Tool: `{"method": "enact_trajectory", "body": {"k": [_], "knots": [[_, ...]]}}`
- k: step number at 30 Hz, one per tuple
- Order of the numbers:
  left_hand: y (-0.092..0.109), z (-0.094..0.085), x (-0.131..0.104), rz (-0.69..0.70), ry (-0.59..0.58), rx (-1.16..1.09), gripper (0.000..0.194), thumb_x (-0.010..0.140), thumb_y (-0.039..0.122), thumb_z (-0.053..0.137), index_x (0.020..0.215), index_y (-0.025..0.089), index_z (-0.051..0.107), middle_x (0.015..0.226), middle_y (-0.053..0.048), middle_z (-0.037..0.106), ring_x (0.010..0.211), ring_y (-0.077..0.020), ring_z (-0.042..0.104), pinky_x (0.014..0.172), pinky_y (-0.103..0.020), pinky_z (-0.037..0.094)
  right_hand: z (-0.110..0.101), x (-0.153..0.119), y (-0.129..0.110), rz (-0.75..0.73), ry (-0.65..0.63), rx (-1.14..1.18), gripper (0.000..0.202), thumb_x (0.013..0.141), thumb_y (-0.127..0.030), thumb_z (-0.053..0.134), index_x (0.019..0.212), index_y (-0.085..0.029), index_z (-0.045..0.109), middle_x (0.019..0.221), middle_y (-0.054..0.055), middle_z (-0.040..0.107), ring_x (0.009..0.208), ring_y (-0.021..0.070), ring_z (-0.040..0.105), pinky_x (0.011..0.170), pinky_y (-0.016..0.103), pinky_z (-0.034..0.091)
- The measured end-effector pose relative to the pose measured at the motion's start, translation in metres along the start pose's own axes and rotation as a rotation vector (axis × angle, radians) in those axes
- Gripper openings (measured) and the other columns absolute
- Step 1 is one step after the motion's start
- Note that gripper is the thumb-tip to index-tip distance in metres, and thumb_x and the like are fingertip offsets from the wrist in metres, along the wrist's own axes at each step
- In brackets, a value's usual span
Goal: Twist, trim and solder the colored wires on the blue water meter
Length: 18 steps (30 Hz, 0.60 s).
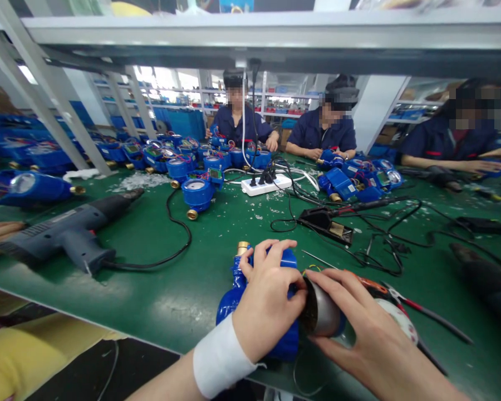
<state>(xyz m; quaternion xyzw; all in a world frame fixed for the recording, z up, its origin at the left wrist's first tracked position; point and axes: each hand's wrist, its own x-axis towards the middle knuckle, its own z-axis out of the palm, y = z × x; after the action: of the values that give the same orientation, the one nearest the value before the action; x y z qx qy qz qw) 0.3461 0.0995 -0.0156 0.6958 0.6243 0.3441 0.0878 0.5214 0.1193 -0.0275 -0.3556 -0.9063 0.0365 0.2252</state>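
A blue water meter [229, 303] with a brass threaded end [242, 248] lies on its side at the front edge of the green table, partly covered by my left hand [271, 303]. That hand wears a white wrist wrap. Its thumb and index finger pinch together at the mouth of a silver metal cylinder [328, 309], and its other fingers reach over the meter. What the pinch holds is hidden. My right hand [359, 312] is closed around the cylinder, turning its dark open end toward the left. A yellow-green wire [312, 268] shows just above the cylinder.
A heat gun [79, 228] lies at left beside another person's hand [0, 236]. Pliers [401, 301] and a soldering iron stand [325, 223] sit at right among cables. A white power strip [266, 185] and several blue meters [198, 192] lie farther back, before three seated co-workers. A shelf [250, 36] spans overhead.
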Motion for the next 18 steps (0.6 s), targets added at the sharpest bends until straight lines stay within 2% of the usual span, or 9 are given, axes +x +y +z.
{"method": "enact_trajectory", "body": {"k": [4, 8, 12, 15, 18], "knots": [[0.000, -0.002, -0.001, -0.006, -0.015, -0.030, 0.018, 0.070, 0.009, 0.062, 0.063, 0.025, 0.067, 0.134, 0.001, 0.051, 0.125, -0.0297, 0.037, 0.097, -0.060, 0.024, -0.008, -0.006, 0.009, 0.038, 0.024, 0.024, 0.062, 0.078, -0.022, 0.059, 0.134, -0.030, 0.035, 0.127, 0.005, 0.045, 0.113, 0.0221, 0.053, 0.091, 0.034, 0.052], [0.000, -0.003, 0.000, -0.016, -0.039, -0.040, 0.018, 0.073, 0.010, 0.062, 0.065, 0.026, 0.068, 0.133, 0.000, 0.053, 0.125, -0.0297, 0.038, 0.098, -0.060, 0.024, -0.024, -0.014, 0.021, 0.074, 0.103, 0.021, 0.057, 0.082, -0.033, 0.061, 0.134, -0.028, 0.038, 0.128, 0.006, 0.046, 0.113, 0.0228, 0.053, 0.090, 0.034, 0.052], [-0.001, -0.002, 0.002, -0.039, -0.065, -0.027, 0.017, 0.076, 0.013, 0.062, 0.067, 0.027, 0.068, 0.130, 0.001, 0.056, 0.123, -0.0291, 0.041, 0.099, -0.060, 0.023, -0.036, -0.022, 0.027, 0.140, 0.221, 0.065, 0.055, 0.081, -0.036, 0.065, 0.130, -0.026, 0.043, 0.123, 0.007, 0.051, 0.108, 0.0235, 0.056, 0.093, 0.035, 0.050], [0.001, -0.004, -0.004, -0.023, 0.007, 0.013, 0.017, 0.080, 0.014, 0.057, 0.083, 0.028, 0.067, 0.128, -0.002, 0.057, 0.122, -0.0279, 0.044, 0.100, -0.056, 0.026, -0.036, -0.028, 0.023, 0.369, 0.258, 0.291, 0.054, 0.079, -0.035, 0.067, 0.127, -0.025, 0.043, 0.121, 0.006, 0.054, 0.104, 0.0232, 0.059, 0.093, 0.036, 0.050], [0.009, -0.005, -0.022, 0.120, 0.150, 0.066, 0.027, 0.083, 0.017, 0.056, 0.108, 0.028, 0.060, 0.127, -0.005, 0.058, 0.120, -0.0263, 0.048, 0.098, -0.048, 0.031, -0.027, -0.037, 0.012, 0.541, 0.301, 0.723, 0.053, 0.080, -0.035, 0.067, 0.125, -0.027, 0.041, 0.123, 0.007, 0.054, 0.105, 0.0215, 0.059, 0.088, 0.029, 0.053]]}}
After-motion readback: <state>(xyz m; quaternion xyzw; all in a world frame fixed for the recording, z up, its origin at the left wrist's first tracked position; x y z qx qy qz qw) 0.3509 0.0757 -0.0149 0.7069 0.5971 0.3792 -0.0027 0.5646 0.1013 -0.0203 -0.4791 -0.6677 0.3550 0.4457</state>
